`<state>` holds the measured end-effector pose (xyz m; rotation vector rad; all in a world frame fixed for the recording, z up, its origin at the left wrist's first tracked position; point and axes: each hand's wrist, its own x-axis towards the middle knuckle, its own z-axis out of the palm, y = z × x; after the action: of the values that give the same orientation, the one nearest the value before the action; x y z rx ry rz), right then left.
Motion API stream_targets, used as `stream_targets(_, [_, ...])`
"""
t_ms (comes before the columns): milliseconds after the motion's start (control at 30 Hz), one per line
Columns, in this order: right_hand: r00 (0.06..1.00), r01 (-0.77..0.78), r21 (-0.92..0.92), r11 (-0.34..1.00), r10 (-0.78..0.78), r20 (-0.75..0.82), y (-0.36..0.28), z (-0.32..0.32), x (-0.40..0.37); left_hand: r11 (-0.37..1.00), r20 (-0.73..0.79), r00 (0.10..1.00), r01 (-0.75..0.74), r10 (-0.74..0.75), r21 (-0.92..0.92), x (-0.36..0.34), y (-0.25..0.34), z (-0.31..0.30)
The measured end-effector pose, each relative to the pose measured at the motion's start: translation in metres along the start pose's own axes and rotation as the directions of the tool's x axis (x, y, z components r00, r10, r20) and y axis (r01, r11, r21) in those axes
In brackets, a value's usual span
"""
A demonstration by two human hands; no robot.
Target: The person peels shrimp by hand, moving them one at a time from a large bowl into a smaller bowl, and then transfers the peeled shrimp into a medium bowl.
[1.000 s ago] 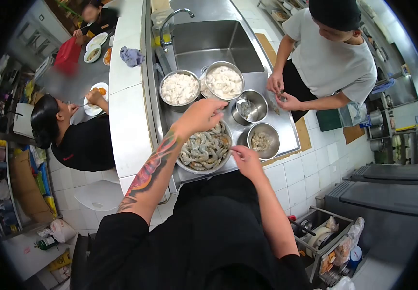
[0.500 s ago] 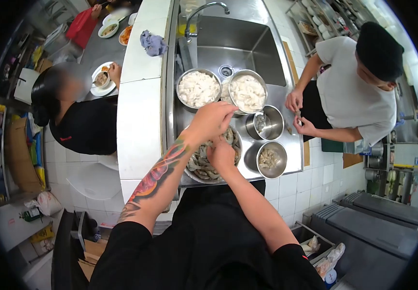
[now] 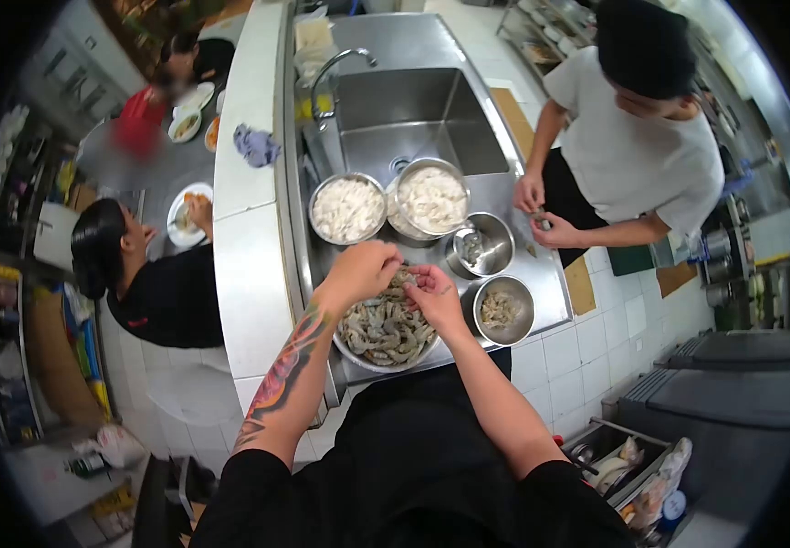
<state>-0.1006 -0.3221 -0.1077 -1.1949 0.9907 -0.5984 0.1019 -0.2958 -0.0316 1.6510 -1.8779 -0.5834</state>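
My left hand (image 3: 365, 270) and my right hand (image 3: 435, 296) meet over a wide metal bowl (image 3: 376, 366) heaped with grey shell-on shrimp (image 3: 384, 331). Between my pinched fingertips is a shrimp (image 3: 404, 279), partly hidden by the fingers. Just beyond my hands stand two round metal containers, one on the left (image 3: 314, 225) and one on the right (image 3: 468, 208), both full of whitish pieces like peeled shrimp. The right one overlaps another container beneath it. To the right are a metal pot (image 3: 502, 239) with a little greyish matter and a metal bowl (image 3: 530, 321) with small pale brownish pieces.
A steel sink (image 3: 468, 114) with a faucet (image 3: 324, 87) lies beyond the containers. A purple-grey cloth (image 3: 256, 146) rests on the white tiled ledge (image 3: 247, 196). Across the counter, a person in a white shirt (image 3: 637, 137) handles something small. People sit eating at left.
My left hand has come back from beside the right-hand container to the shrimp bowl. My right hand has lifted out of the heap, and both now meet at a shrimp. The view has shifted.
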Motion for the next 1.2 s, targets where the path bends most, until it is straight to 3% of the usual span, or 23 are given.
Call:
stream_targets(33, [1.0,0.024,0.006,1.0,-0.023,-0.021,-0.011,-0.001,-0.004,1.0,0.075,0.997,-0.006,0.008,-0.025,-0.002,0.005,-0.001])
stream_targets(100, [1.0,0.01,0.223,0.975,-0.004,-0.027,-0.026,0.0,-0.011,0.999,0.159,0.987,-0.026,0.032,-0.04,-0.006,0.017,-0.002])
stream_targets(167, [0.999,0.032,0.288,0.957,-0.024,-0.031,-0.033,0.001,-0.017,0.971,0.225,0.974,0.072,-0.019,-0.23,-0.006,0.027,-0.007])
stream_targets(233, [1.0,0.029,0.412,0.911,-0.031,-0.002,-0.039,0.003,-0.023,0.987,0.142,0.989,-0.012,0.035,-0.16,-0.014,0.03,-0.003])
stream_targets(333, [0.996,0.087,0.393,0.915,-0.087,-0.019,-0.045,0.006,-0.022,0.995,0.018,0.996,-0.088,0.088,-0.038,-0.012,0.033,-0.001])
stream_targets(433, [0.998,0.058,0.356,0.932,-0.062,-0.002,-0.041,0.01,-0.032,0.994,-0.079,0.994,-0.062,0.069,0.087,-0.02,0.029,0.008])
stream_targets(533, [1.0,0.008,0.089,0.996,-0.009,0.015,-0.057,0.01,-0.038,0.996,-0.084,0.996,-0.012,0.02,0.091,-0.024,0.033,0.0])
stream_targets(567, [1.0,0.007,0.088,0.996,-0.008,0.018,-0.057,0.007,-0.037,0.996,-0.07,0.998,0.007,0.0,0.086,-0.025,0.034,-0.001])
stream_targets(633, [0.949,0.197,-0.39,0.899,-0.275,-0.154,-0.055,0.002,-0.037,0.996,-0.039,0.999,0.024,-0.021,0.082,-0.025,0.033,-0.002])
stream_targets(667, [0.928,0.274,-0.462,0.844,-0.358,-0.104,-0.051,-0.002,-0.035,0.999,-0.038,0.999,0.021,-0.02,0.037,-0.025,0.032,0.0])
stream_targets(700, [0.932,0.259,-0.458,0.85,-0.345,-0.113,-0.038,-0.004,-0.026,1.0,-0.036,0.999,0.019,-0.02,-0.011,-0.026,0.03,0.001])
stream_targets(767, [0.898,0.426,-0.301,0.853,-0.439,0.027,-0.004,-0.001,-0.007,0.999,-0.035,0.999,-0.001,0.0,-0.037,-0.023,0.028,-0.001])
stream_targets(800, [0.946,0.324,-0.164,0.932,-0.318,0.06,-0.011,0.004,-0.011,0.998,-0.053,0.998,-0.022,0.019,-0.057,-0.025,0.027,-0.001])
stream_targets(833, [0.952,0.307,-0.16,0.938,-0.3,0.067,-0.012,0.009,-0.013,0.998,-0.045,0.999,-0.002,0.0,-0.063,-0.029,0.026,0.0])
stream_targets(933, [0.968,0.243,0.092,0.966,-0.248,0.041,-0.015,0.021,-0.008,0.989,-0.072,0.997,-0.004,-0.007,-0.149,-0.028,0.029,-0.006])
stream_targets(1033, [0.968,0.253,0.049,0.966,-0.252,-0.009,-0.012,0.019,-0.007,0.983,-0.103,0.994,-0.059,0.041,-0.174,-0.022,0.029,-0.003])
stream_targets(1100, [0.954,0.296,0.056,0.953,-0.293,-0.065,-0.004,0.008,-0.008,0.973,-0.081,0.997,-0.016,-0.003,-0.23,-0.023,0.033,-0.002])
stream_targets(1200, [0.925,0.291,-0.344,0.893,-0.355,-0.139,-0.032,-0.023,-0.036,0.971,-0.039,0.998,0.03,-0.04,-0.237,-0.024,0.029,0.0])
